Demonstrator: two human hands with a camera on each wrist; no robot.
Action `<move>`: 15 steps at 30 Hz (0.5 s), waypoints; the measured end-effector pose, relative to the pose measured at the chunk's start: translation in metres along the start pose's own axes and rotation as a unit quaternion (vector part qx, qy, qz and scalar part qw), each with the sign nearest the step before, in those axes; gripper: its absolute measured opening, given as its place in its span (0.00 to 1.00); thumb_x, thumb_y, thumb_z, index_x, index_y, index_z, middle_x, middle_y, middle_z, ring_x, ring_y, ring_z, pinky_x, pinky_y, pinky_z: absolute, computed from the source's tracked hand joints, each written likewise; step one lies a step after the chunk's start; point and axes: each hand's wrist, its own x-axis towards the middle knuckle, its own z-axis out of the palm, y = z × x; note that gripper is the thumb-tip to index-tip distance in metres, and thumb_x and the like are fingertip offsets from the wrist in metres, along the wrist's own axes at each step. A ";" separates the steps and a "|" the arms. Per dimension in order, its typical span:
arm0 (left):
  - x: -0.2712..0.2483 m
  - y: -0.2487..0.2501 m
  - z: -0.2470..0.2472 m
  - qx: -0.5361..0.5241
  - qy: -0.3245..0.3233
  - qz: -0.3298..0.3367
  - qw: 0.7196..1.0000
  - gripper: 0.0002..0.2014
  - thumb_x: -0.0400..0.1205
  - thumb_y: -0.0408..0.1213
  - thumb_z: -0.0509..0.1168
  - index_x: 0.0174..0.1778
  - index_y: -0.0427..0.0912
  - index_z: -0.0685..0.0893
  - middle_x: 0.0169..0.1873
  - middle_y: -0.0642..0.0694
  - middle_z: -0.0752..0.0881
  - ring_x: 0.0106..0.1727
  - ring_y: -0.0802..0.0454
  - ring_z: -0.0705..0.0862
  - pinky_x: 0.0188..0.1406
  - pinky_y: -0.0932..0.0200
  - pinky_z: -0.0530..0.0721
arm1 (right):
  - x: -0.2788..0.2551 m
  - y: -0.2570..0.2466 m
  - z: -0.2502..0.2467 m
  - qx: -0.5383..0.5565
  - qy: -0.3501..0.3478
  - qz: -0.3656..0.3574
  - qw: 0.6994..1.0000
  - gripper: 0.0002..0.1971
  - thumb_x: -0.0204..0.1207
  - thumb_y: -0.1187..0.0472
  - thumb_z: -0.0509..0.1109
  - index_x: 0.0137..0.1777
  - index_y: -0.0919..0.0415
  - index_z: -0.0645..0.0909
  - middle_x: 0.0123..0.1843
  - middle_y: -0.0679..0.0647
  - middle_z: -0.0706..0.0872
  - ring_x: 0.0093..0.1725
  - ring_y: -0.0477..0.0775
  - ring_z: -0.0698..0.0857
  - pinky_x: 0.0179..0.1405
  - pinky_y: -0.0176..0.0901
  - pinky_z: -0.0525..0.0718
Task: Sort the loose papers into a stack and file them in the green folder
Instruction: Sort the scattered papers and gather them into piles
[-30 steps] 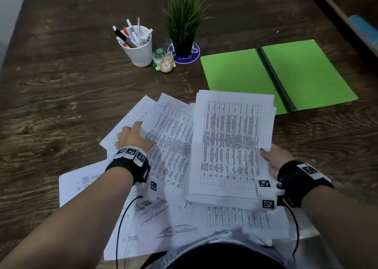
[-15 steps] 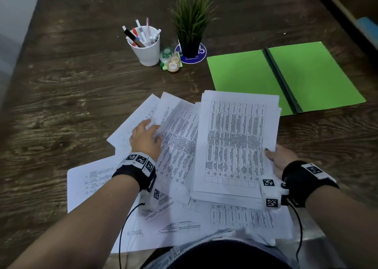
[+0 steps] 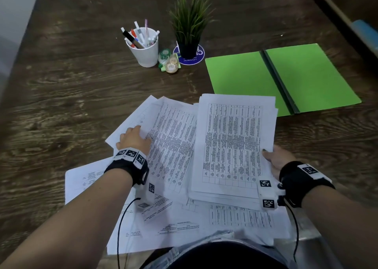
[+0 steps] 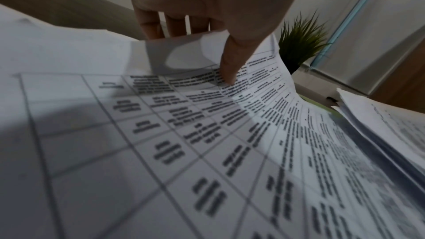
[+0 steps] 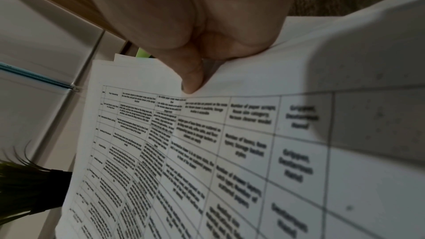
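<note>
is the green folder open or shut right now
Open. The green folder lies flat on the table, both covers spread either side of its dark spine. Nothing shows inside it; one corner of the paper stack overlaps its near edge.

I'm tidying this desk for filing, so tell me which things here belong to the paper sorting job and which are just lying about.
Part of the job:
gathered stack, gripped by right hand
loose sheets, one pinched by left hand
green folder, lying open

Just lying about:
pen cup
potted plant
tape rolls
</note>
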 end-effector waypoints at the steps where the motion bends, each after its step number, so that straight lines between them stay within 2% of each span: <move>1: 0.001 -0.002 -0.001 -0.005 0.006 0.002 1.000 0.26 0.83 0.46 0.59 0.78 0.48 0.65 0.73 0.43 0.71 0.72 0.40 0.69 0.69 0.44 0.66 | -0.001 -0.001 0.000 -0.001 0.000 -0.001 1.000 0.18 0.77 0.64 0.67 0.66 0.67 0.77 0.65 0.70 0.82 0.65 0.71 0.81 0.67 0.66 0.78; 3: 0.000 -0.006 -0.001 -0.057 0.029 0.027 0.998 0.22 0.84 0.43 0.57 0.76 0.50 0.69 0.72 0.44 0.72 0.69 0.39 0.73 0.70 0.45 0.68 | -0.001 -0.002 0.000 -0.006 -0.002 -0.002 1.000 0.18 0.77 0.64 0.67 0.66 0.67 0.77 0.65 0.69 0.82 0.65 0.70 0.81 0.67 0.65 0.78; 5: -0.007 -0.007 0.001 -0.112 0.061 0.080 0.989 0.19 0.86 0.39 0.56 0.73 0.53 0.74 0.69 0.46 0.74 0.65 0.39 0.75 0.68 0.48 0.70 | -0.001 -0.002 -0.001 -0.011 -0.004 -0.001 1.000 0.18 0.78 0.64 0.66 0.67 0.67 0.76 0.65 0.69 0.82 0.66 0.70 0.81 0.68 0.64 0.78; 9: -0.026 -0.007 0.017 -0.097 0.117 0.218 0.964 0.19 0.85 0.35 0.59 0.67 0.61 0.80 0.64 0.50 0.78 0.62 0.47 0.72 0.65 0.53 0.67 | 0.000 -0.001 -0.003 -0.031 -0.008 -0.010 0.999 0.18 0.78 0.63 0.67 0.67 0.66 0.76 0.65 0.69 0.82 0.65 0.70 0.81 0.67 0.64 0.78; 12: -0.037 -0.008 0.031 -0.129 0.103 0.236 0.958 0.21 0.83 0.33 0.60 0.65 0.65 0.81 0.57 0.55 0.80 0.53 0.59 0.66 0.56 0.61 0.60 | 0.001 -0.001 -0.004 -0.046 -0.016 -0.013 0.999 0.18 0.77 0.62 0.67 0.66 0.64 0.77 0.64 0.68 0.83 0.64 0.69 0.82 0.66 0.64 0.79; 15: -0.046 -0.008 0.036 -0.118 0.123 0.238 0.956 0.22 0.82 0.31 0.62 0.65 0.63 0.81 0.54 0.55 0.80 0.53 0.56 0.69 0.51 0.63 0.54 | 0.002 0.000 -0.004 -0.048 -0.018 -0.017 0.999 0.18 0.77 0.61 0.67 0.66 0.63 0.77 0.64 0.67 0.83 0.64 0.69 0.82 0.66 0.64 0.79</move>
